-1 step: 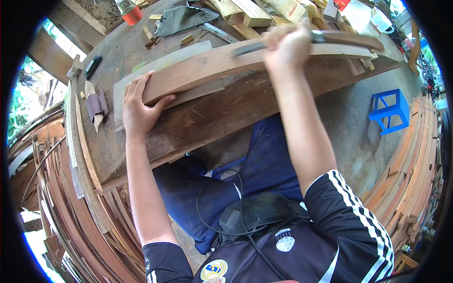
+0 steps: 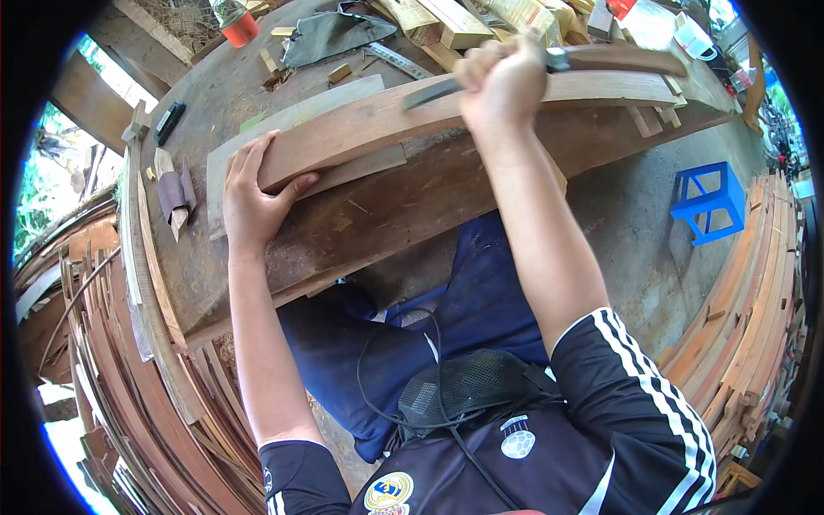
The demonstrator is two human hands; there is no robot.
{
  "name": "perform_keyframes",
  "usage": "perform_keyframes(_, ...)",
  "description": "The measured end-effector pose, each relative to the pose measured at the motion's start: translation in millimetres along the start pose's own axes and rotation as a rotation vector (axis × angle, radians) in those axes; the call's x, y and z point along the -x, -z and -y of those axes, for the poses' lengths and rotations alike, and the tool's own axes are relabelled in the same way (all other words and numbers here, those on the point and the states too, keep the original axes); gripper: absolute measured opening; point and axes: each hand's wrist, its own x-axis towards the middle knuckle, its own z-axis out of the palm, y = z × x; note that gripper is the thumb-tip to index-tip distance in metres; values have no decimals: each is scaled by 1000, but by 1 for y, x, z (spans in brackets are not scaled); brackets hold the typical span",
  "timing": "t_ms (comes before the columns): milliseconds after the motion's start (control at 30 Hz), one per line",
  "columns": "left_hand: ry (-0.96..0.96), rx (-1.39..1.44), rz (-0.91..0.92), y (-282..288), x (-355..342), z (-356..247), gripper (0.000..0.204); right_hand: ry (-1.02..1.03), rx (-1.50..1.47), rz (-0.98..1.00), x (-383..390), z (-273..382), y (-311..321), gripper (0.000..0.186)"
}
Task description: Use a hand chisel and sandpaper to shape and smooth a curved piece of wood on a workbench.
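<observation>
A long, curved brown wooden board (image 2: 369,125) lies across the workbench, its concave edge toward me. My left hand (image 2: 257,184) is closed round its left end, fingers over the far side and thumb at the near edge. Over the middle of the board, my right hand (image 2: 506,84) is wrapped round a wooden-handled tool (image 2: 622,60). The tool's flat dark blade points left, close above the board, and its long handle reaches right. Motion smears it, so I cannot tell its exact kind or whether it touches the wood. A thin pale board (image 2: 339,96) lies under the curved one.
Wood offcuts (image 2: 468,24), a grey cloth (image 2: 336,39) and a metal ruler (image 2: 399,60) lie beyond the board. A wrapped wood piece (image 2: 174,196) and a black object (image 2: 170,123) sit left. A blue stool (image 2: 711,202) stands right; stacked planks (image 2: 742,300) flank me.
My right hand and the tool have moved slightly left along the board. My left hand and the board have stayed where they were.
</observation>
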Motion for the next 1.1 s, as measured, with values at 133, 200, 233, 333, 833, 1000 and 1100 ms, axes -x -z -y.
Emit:
perform_keyframes(133, 11, -13, -8, 3, 3, 4, 70, -24, 80, 95, -9, 10, 8, 50)
perform_keyframes(200, 23, -31, -18, 3, 1, 2, 70, 94, 217, 15, -27, 51, 29, 50)
perform_keyframes(233, 9, -39, -9, 3, -2, -1, 70, 135, 225, -21, -35, 75, 45, 50)
perform_keyframes(333, -17, -35, -10, 0, -7, -4, 70, 245, 196, -214, -47, 114, 66, 50)
perform_keyframes(833, -7, -31, -57, -1, 0, 2, 69, 105, 241, -8, -25, 48, 30, 56)
perform_keyframes(1000, -11, -39, -62, -4, 2, 5, 70, 185, 227, -161, -53, 80, 52, 56)
perform_keyframes(1100, -17, -39, -43, -4, 1, 2, 70, 118, 217, -23, -25, 16, 15, 61)
